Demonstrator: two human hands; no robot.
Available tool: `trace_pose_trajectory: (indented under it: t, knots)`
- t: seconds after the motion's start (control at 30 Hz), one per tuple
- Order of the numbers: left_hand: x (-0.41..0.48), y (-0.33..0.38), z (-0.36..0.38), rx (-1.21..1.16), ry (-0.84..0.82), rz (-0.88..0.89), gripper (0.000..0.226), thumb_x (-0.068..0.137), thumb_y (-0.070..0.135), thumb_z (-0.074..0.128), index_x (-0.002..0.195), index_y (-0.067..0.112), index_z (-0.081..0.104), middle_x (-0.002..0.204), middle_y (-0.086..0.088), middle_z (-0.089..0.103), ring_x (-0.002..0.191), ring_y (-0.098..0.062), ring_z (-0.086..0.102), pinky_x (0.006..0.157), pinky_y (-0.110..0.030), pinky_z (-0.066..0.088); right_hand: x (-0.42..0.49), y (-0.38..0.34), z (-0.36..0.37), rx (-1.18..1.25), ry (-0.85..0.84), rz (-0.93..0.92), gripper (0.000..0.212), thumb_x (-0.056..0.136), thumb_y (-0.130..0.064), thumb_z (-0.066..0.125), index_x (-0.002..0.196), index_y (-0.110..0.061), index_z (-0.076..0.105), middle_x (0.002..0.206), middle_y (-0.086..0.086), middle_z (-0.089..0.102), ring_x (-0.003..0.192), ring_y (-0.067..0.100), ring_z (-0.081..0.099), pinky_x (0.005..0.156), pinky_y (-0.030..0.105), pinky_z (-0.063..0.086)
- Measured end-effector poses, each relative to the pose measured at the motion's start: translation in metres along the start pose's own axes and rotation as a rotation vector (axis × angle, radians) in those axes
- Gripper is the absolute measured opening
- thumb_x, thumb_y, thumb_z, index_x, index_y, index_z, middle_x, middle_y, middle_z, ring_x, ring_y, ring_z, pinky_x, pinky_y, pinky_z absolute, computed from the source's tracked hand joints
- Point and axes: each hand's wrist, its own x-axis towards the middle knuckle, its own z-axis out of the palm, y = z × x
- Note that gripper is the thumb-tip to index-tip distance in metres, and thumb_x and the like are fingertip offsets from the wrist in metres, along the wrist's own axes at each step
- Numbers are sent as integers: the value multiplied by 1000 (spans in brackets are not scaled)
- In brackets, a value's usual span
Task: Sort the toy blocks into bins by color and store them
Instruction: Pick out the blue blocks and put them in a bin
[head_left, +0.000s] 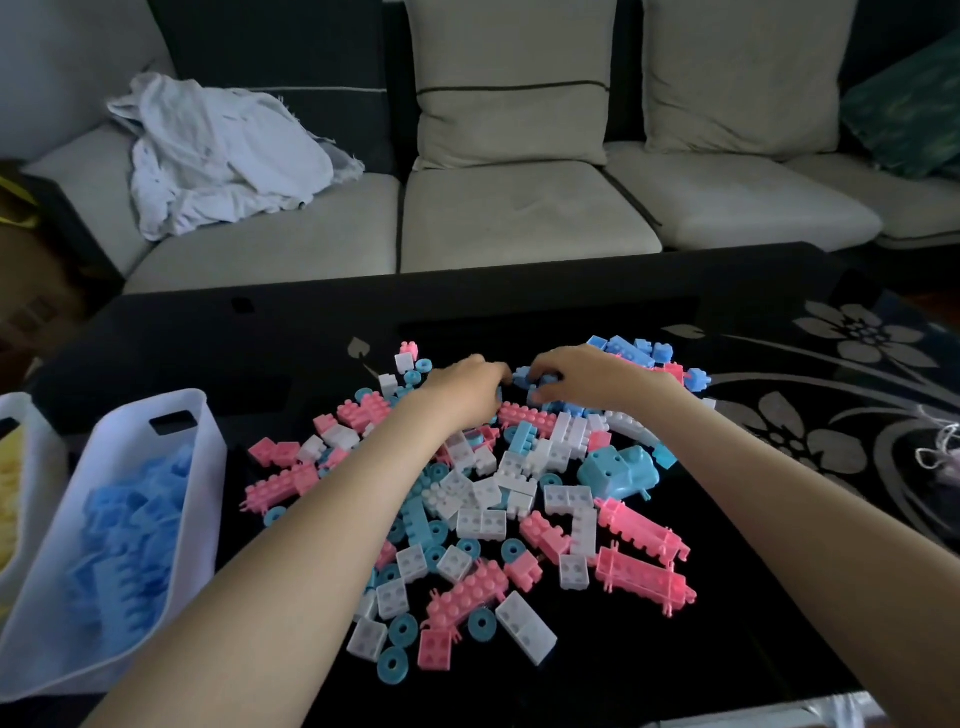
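A heap of pink, white, teal and blue toy blocks (498, 488) covers the middle of the black table (260, 343). Both arms reach over it to its far side. My right hand (582, 376) curls its fingers round blue blocks (535, 382) at the far edge of the heap. My left hand (470, 387) lies just left of it, fingers bent down into the blocks; what it holds is hidden. A white bin (197, 467) at the left holds several blue blocks (130, 540). A second bin (15, 415) at the far left shows yellow contents.
A pale sofa (498, 218) with cushions and a crumpled white cloth (218, 156) stands behind the table. More blue blocks (639, 351) lie at the far right of the heap. The table's right side carries a flower pattern (857, 332) and some string (940, 447).
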Motion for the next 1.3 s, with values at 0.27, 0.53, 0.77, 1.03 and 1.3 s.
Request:
trace_pose_trajectory:
  t: [0.27,0.53,0.77,1.03,1.3]
  knots:
    - [-6,-2,-7,-80,54,32,21,94,20,52,114,16,61,113,-7,59,90,-19,56,72,-28,42,2,-5,-1,-18,50,-13,24,90,-24,59,113,-18,59,99,-6,50,87,11,51,76,24,37]
    - [-14,-14,-10,-301,205,43,13,97,20,50,106,16,58,105,-4,60,85,-15,57,68,-27,45,-7,-5,-14,33,133,25,22,92,-20,56,114,-16,58,108,2,59,87,13,53,75,23,38]
    - [-33,-7,-10,-886,259,-118,9,96,19,51,89,24,53,93,-1,60,87,-19,59,82,-37,52,-17,-18,-20,179,289,74,24,94,-17,53,118,-13,55,113,5,58,89,16,56,71,22,43]
    - [-54,16,-26,-1354,159,-338,8,97,9,47,92,14,51,114,-14,55,96,-23,58,75,-29,53,-39,-40,-22,654,427,71,18,93,-16,55,110,-21,57,104,-1,60,88,12,59,67,20,50]
    - [-120,-32,-51,-920,362,-381,6,96,18,48,93,23,51,98,-3,59,86,-17,60,72,-34,52,-50,-144,-18,909,306,-123,18,94,-14,53,104,-29,56,102,-8,61,90,10,63,65,19,54]
